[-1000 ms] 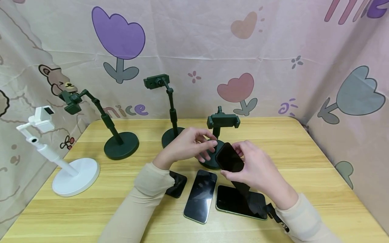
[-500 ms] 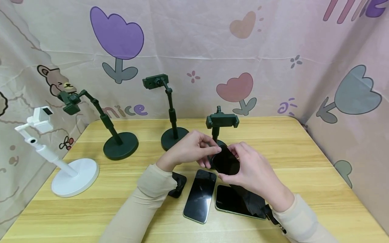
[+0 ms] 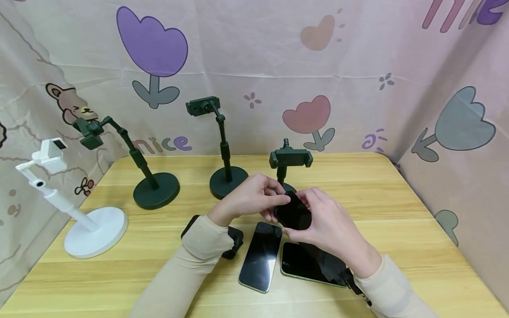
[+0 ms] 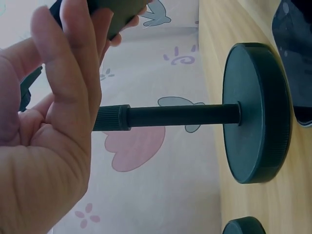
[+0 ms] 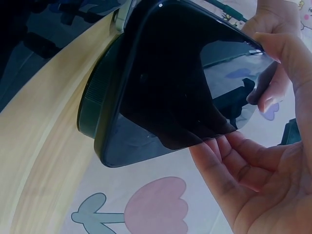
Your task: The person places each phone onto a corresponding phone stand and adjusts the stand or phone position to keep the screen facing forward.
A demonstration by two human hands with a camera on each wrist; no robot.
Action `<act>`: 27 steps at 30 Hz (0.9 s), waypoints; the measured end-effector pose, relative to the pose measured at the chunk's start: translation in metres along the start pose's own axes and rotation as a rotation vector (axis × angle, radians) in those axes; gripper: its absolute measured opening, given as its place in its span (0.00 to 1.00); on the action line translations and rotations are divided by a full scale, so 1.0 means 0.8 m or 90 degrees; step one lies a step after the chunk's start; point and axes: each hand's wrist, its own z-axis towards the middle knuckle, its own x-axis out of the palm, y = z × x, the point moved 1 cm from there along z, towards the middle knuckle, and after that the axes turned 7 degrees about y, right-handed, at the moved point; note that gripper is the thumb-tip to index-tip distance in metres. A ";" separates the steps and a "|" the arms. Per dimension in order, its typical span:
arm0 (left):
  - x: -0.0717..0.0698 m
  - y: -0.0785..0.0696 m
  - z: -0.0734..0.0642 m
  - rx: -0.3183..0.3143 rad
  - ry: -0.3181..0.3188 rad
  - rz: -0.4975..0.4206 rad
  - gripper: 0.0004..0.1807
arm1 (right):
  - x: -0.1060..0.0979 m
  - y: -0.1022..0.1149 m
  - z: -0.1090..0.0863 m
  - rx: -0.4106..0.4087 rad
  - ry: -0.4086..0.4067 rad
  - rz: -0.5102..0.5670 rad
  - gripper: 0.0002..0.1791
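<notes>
A black-screened smartphone [image 3: 293, 215] is held tilted between both hands, in front of a dark green phone stand [image 3: 291, 158]. My right hand [image 3: 333, 223] grips it across its edges, thumb on one side and fingers on the other; the right wrist view shows the reflective screen [image 5: 165, 83]. My left hand [image 3: 250, 198] pinches the phone's upper left end, its thumb over the front. In the left wrist view the stand's round base [image 4: 253, 112] and post [image 4: 180, 116] stand behind the left hand. The phone hides much of that base in the head view.
Two phones, one upright [image 3: 261, 257] and one sideways [image 3: 308, 265], lie before the hands. Another dark phone [image 3: 234, 240] is partly behind the left sleeve. Further left stand two green phone stands [image 3: 228, 181] [image 3: 157, 190] and a white phone stand [image 3: 95, 232].
My right hand has brought the phone slightly left and down. The left hand, earlier apart from it near the stand, has come onto the phone's upper end.
</notes>
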 end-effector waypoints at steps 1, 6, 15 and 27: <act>0.000 0.000 0.000 0.000 -0.003 0.002 0.14 | 0.000 0.000 0.000 -0.001 0.000 0.001 0.37; 0.000 0.000 0.000 -0.006 -0.017 0.007 0.13 | 0.002 0.000 0.002 0.001 0.005 0.007 0.39; -0.002 0.001 -0.002 -0.009 -0.038 0.005 0.13 | 0.005 0.001 0.004 0.000 0.007 0.020 0.39; 0.001 0.003 0.005 0.000 -0.051 -0.009 0.11 | 0.004 -0.006 -0.001 -0.006 0.010 0.041 0.41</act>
